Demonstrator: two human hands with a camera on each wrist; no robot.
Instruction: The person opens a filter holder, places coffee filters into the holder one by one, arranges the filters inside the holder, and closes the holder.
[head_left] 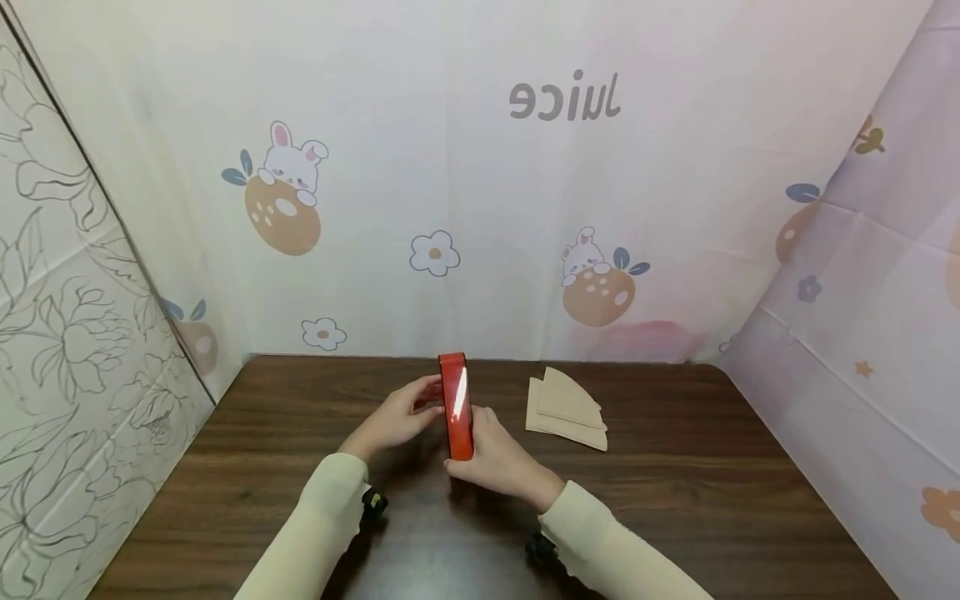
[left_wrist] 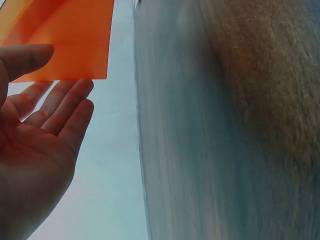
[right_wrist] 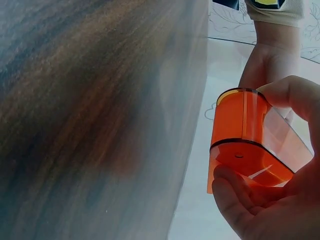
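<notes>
An orange-red see-through plastic holder with dark edges stands raised on end between the two hands, above the table. My right hand grips its lower right part; in the right wrist view the thumb and fingers clasp the holder from opposite sides. Close against its left side is my left hand, its fingers fairly straight. From the left wrist, the thumb of the left hand overlaps the orange wall, while the fingertips reach its lower edge; firm contact is hard to judge.
Tan fan-shaped papers that look like coffee filters lie overlapping to the right of the hands. The dark wood-grain table ends at a printed curtain behind. More patterned cloth hangs along both sides.
</notes>
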